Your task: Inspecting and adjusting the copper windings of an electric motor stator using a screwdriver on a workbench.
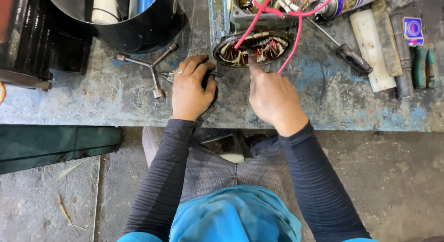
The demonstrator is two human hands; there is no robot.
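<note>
An open electric motor stator [257, 48] with copper windings lies on the worn bench, red wires [296, 36] running out of it. My right hand [273, 96] is just below it, its forefinger pointing into the windings at the stator's lower rim. My left hand [190, 87] rests palm down to the left of the stator, fingers curled over a small dark object I cannot make out, a ring on one finger. Both arms wear dark ribbed sleeves.
A three-way socket wrench [150, 66] lies left of my left hand. A black metal drum [134, 24] stands at the back left. At the right lie a screwdriver [344, 50], a white bar [370, 48], a file, a spray can [344, 2] and green-handled pliers [424, 66]. The bench edge [138, 124] runs just below my wrists.
</note>
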